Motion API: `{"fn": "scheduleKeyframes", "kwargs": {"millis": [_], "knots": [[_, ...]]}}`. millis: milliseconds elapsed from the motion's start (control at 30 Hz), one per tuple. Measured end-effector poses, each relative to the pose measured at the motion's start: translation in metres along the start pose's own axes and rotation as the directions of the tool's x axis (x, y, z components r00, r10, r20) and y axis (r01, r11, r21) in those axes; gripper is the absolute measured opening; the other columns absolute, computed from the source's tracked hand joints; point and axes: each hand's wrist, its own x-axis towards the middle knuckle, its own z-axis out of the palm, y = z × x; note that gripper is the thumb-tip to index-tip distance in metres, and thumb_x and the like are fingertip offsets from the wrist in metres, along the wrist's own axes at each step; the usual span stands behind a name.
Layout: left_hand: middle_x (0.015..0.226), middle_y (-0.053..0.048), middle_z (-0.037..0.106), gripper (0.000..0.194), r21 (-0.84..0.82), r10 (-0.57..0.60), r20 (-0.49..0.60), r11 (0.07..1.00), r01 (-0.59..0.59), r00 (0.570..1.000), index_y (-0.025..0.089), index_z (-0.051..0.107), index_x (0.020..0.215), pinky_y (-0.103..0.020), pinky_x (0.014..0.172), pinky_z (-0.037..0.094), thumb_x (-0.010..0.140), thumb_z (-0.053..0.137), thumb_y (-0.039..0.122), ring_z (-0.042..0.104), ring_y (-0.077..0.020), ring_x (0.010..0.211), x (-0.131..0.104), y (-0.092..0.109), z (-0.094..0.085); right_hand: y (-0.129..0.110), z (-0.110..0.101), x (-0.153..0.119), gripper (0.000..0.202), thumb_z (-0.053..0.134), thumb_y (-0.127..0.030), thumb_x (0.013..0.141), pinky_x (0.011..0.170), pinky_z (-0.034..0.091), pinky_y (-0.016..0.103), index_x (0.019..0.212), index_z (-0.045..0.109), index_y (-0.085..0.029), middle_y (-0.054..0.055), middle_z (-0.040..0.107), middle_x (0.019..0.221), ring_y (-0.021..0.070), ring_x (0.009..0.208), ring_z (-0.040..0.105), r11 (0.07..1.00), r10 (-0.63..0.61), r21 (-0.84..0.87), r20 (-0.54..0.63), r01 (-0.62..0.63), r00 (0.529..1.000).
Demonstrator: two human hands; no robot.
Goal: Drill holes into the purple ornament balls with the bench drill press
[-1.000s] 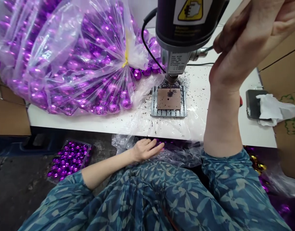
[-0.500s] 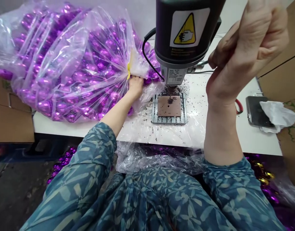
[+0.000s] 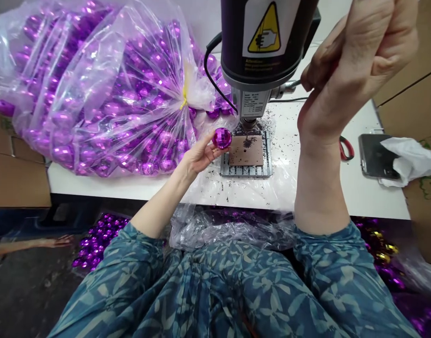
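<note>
Between the fingertips of my left hand (image 3: pixel 201 155) is a shiny purple faceted ball (image 3: pixel 221 138), at the left edge of the brown drilled board (image 3: pixel 246 155). That board lies on a slotted metal base plate (image 3: pixel 245 172) scattered with dark shavings. Above it stands a black bench drill (image 3: pixel 263 51) with a yellow warning sticker. My right hand (image 3: pixel 359 70) is wrapped around the drill's feed lever (image 3: pixel 289 87); its grip end is hidden in my fingers. To the left lies a large clear plastic bag (image 3: pixel 106 94) of purple balls, tied with a yellow tie (image 3: pixel 184 96).
A black phone (image 3: pixel 375 157) with crumpled white tissue (image 3: pixel 412 159) lies at the table's right. Red-handled pliers or scissors (image 3: pixel 347 149) are partly behind my forearm. More purple balls (image 3: pixel 99 241) sit below the table. Another person's arm (image 3: pixel 32 244) shows at far left.
My left hand has come away from beside the bag's tied neck and moved toward the board, now showing a purple ball. My right hand stays at the lever. Another person's arm has appeared at left.
</note>
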Motion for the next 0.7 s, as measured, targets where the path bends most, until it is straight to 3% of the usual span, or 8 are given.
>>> {"fn": "scheduleKeyframes", "kwargs": {"millis": [233, 467, 700], "knots": [[0.122, -0.01, 0.078, 0.062, 0.252, 0.241, -0.096, 0.944, -0.211, 0.966, 0.026, 0.055, 0.126, -0.043, 0.103, 0.061, 0.084, 0.086, 0.059, 0.076, -0.0215, 0.114, 0.004, -0.034, 0.034, 0.001, -0.003, -0.002, 0.046, 0.063, -0.061, 0.082, 0.047, 0.022, 0.017, 0.072, 0.052, -0.017, -0.01, 0.038, 0.048, -0.0028, 0.042, 0.035, 0.994, -0.007, -0.112, 0.009, 0.008, 1.0], [0.121, -0.012, 0.077, 0.06, 0.284, 0.264, -0.083, 0.931, -0.231, 0.961, 0.023, 0.053, 0.119, -0.044, 0.106, 0.058, 0.085, 0.086, 0.059, 0.075, -0.0229, 0.116, 0.019, -0.047, 0.05, -0.001, -0.001, -0.002, 0.045, 0.064, -0.059, 0.08, 0.044, 0.027, 0.013, 0.07, 0.054, -0.017, -0.01, 0.034, 0.047, -0.0034, 0.041, 0.035, 0.994, -0.002, -0.111, 0.0, 0.002, 1.0], [0.129, -0.013, 0.073, 0.061, 0.34, 0.321, 0.024, 0.888, -0.31, 0.947, 0.024, 0.054, 0.124, -0.048, 0.114, 0.054, 0.085, 0.084, 0.061, 0.071, -0.0266, 0.126, 0.019, -0.052, 0.05, -0.001, -0.001, -0.002, 0.042, 0.065, -0.059, 0.079, 0.042, 0.025, 0.012, 0.08, 0.069, -0.017, -0.01, 0.031, 0.047, -0.0041, 0.04, 0.031, 0.999, -0.025, -0.046, 0.0, 0.025, 1.0]]}}
